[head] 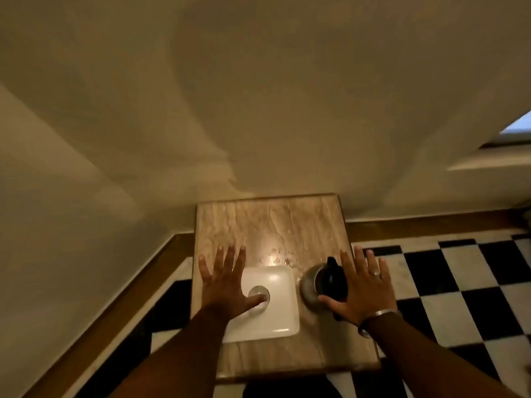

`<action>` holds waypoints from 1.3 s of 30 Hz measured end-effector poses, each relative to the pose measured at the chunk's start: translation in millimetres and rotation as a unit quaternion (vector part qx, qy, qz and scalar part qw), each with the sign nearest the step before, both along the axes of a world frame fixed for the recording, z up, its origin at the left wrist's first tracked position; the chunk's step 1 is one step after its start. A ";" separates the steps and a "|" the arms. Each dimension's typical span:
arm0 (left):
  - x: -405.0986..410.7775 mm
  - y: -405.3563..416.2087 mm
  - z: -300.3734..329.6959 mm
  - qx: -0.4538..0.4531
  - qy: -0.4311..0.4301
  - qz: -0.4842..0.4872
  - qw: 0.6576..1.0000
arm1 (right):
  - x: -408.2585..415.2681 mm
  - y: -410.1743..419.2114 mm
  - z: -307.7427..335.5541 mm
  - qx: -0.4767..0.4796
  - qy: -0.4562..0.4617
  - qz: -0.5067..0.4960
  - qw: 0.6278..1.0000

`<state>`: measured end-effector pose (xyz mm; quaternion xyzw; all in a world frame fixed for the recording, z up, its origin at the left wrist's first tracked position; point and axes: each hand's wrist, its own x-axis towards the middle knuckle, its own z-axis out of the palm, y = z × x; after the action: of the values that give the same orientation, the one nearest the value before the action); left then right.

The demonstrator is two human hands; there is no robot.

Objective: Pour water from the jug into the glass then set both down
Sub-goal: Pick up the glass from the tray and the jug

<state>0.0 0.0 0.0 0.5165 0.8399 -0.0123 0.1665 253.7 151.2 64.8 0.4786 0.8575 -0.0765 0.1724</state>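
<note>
A clear glass [259, 293] stands on a white square tray [275, 317] on a small marble-topped table [267, 225]. To its right stands a metal jug [311, 285] with a black lid and handle. My left hand [225, 285] hovers flat over the tray's left side, fingers spread, with the thumb near the glass rim. Fingers apart, my right hand [363, 288] is spread above the jug's right side and covers part of it. Neither hand grips anything.
The table stands against a pale wall, over a black-and-white chequered floor [448, 282] with a brown skirting strip. Small drops or specks glint on the marble behind the tray. A window corner [517, 127] shows at the upper right.
</note>
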 end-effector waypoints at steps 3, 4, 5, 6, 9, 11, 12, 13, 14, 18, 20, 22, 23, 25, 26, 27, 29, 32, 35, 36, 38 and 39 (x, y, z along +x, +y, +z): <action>21.8 -15.8 -49.4 -0.074 -0.018 0.010 0.997 | 21.4 -15.0 -44.2 -0.051 -0.058 -0.050 0.996; 29.7 -23.2 -64.1 -0.101 -0.024 0.016 0.994 | 28.5 -19.7 -57.6 -0.057 -0.059 -0.069 0.994; 37.3 -26.8 -78.4 -0.105 -0.032 0.026 0.994 | 31.1 -21.8 -68.2 -0.068 -0.051 -0.089 0.992; 41.7 -27.6 -87.5 -0.115 -0.044 0.035 0.992 | 31.6 -22.5 -75.8 -0.075 -0.025 -0.107 0.991; 51.9 -23.6 -110.8 -0.134 -0.053 0.055 0.988 | 29.7 -24.0 -91.1 -0.111 0.106 -0.157 0.976; 59.2 -20.1 -121.2 -0.122 -0.075 0.078 0.987 | 28.7 -25.8 -98.3 -0.133 0.180 -0.201 0.954; 62.2 -17.4 -125.2 -0.101 -0.080 0.085 0.988 | 29.0 -25.6 -101.8 -0.141 0.207 -0.227 0.941; 63.3 -15.0 -128.3 -0.083 -0.083 0.095 0.989 | 27.7 -24.5 -104.5 -0.146 0.231 -0.260 0.926; 63.7 -13.0 -130.6 -0.071 -0.083 0.102 0.989 | 26.3 -22.9 -107.8 -0.153 0.251 -0.301 0.907; 67.9 -11.1 -136.3 -0.061 -0.088 0.125 0.986 | 25.3 -12.9 -119.2 -0.241 0.294 -0.480 0.790; 67.7 -10.3 -139.4 -0.049 -0.088 0.134 0.986 | 26.9 -9.8 -120.2 -0.263 0.265 -0.531 0.761; 67.6 -10.7 -143.4 -0.025 -0.095 0.154 0.983 | 27.8 -9.7 -123.3 -0.297 0.243 -0.548 0.743; 67.2 -9.4 -145.0 -0.009 -0.099 0.162 0.982 | 27.1 -9.9 -123.2 -0.320 0.239 -0.551 0.732; 66.3 -7.8 -150.4 0.024 -0.107 0.174 0.979 | 24.6 -11.0 -123.3 -0.358 0.244 -0.558 0.708; 66.2 -7.4 -153.2 0.038 -0.114 0.177 0.977 | 23.1 -11.8 -124.7 -0.369 0.248 -0.557 0.701; 66.7 -7.3 -155.7 0.050 -0.120 0.175 0.976 | 22.3 -13.0 -125.9 -0.376 0.255 -0.555 0.697; 67.9 -4.6 -161.4 0.067 -0.127 0.169 0.975 | 19.9 -13.3 -129.0 -0.386 0.288 -0.553 0.680; 69.5 -1.8 -173.0 0.093 -0.138 0.171 0.971 | 12.8 -15.5 -139.5 -0.402 0.380 -0.554 0.622; 69.6 -1.1 -179.5 0.118 -0.181 0.197 0.956 | 5.7 -20.5 -148.8 -0.362 0.427 -0.586 0.586; 69.3 0.0 -179.0 0.124 -0.205 0.218 0.946 | 5.2 -20.0 -149.9 -0.338 0.425 -0.593 0.595; 66.7 0.6 -173.7 0.133 -0.244 0.257 0.926 | 6.9 -14.7 -148.0 -0.306 0.409 -0.587 0.628; 66.2 0.9 -170.9 0.139 -0.251 0.263 0.921 | 10.2 -8.7 -145.3 -0.298 0.395 -0.576 0.651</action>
<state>66.2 0.9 -170.9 0.2810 0.8695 0.2790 0.2951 264.0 142.6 -80.5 0.7235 0.3276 -0.5940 -0.1281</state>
